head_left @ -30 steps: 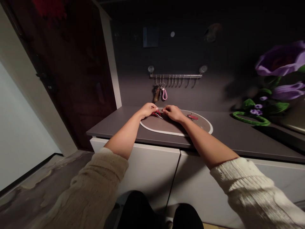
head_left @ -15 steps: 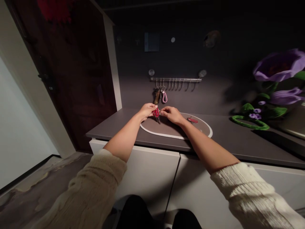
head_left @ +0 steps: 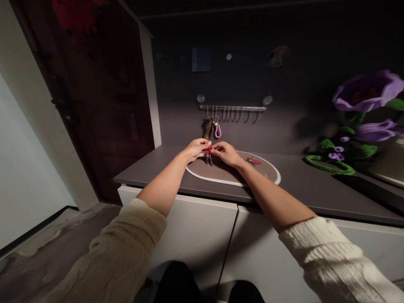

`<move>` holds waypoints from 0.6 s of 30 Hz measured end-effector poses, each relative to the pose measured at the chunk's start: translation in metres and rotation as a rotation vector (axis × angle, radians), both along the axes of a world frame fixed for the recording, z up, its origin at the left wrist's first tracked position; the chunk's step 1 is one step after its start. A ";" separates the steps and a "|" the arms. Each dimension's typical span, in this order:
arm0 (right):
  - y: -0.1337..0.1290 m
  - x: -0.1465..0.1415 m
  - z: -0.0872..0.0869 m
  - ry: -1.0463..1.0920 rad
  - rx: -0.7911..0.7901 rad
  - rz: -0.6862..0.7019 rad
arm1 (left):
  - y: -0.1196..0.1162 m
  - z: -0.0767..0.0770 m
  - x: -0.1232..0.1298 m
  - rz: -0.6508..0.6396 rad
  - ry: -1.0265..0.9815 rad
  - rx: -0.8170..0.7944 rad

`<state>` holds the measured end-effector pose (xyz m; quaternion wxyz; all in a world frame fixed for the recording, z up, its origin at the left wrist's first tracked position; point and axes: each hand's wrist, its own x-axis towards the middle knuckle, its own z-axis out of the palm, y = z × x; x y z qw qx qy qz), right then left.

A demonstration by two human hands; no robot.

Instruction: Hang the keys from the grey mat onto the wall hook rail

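Observation:
My left hand is closed round a bunch of keys with a red fob, held over the oval mat. Metal keys dangle below the fingers. From the right, my right hand pinches at the same bunch, its fingertips against the red part; exactly which piece they grip is hidden. Beside my right wrist, a red key fob with keys lies on the mat. Behind my hands, other keys with a brown fob and a pink loop hang from hooks.
A clear hook rail is fixed to the dark wall by two round mounts. Purple artificial flowers with a green looped stem stand at the right of the grey counter. White cabinet doors are below; a dark door is left.
My right fingertips have come closer to my left hand and now meet the red fob. The dangling keys have swung to hang more upright. The view has tilted slightly.

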<state>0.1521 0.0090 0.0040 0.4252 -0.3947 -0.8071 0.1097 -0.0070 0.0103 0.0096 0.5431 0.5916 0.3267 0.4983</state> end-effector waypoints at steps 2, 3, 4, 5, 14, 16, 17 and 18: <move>0.001 0.000 0.000 0.052 -0.041 0.040 | 0.000 0.000 0.000 -0.001 -0.002 0.013; 0.000 0.000 0.000 0.091 -0.079 0.066 | 0.000 0.000 0.000 0.004 -0.005 0.018; -0.001 0.000 0.001 0.137 -0.127 0.095 | 0.000 0.000 -0.001 0.012 -0.008 0.022; -0.002 -0.001 0.002 0.187 -0.182 0.124 | -0.001 0.001 0.000 0.022 -0.012 0.023; -0.007 -0.004 0.007 0.540 -0.434 0.255 | -0.004 0.003 0.002 0.045 0.033 0.009; -0.005 -0.004 0.007 0.555 -0.440 0.266 | -0.003 0.002 0.002 0.044 0.034 0.015; -0.004 -0.003 0.007 0.559 -0.439 0.269 | -0.002 0.002 0.002 0.040 0.030 0.019; -0.003 -0.003 0.007 0.564 -0.438 0.271 | -0.002 0.002 0.002 0.031 0.024 0.023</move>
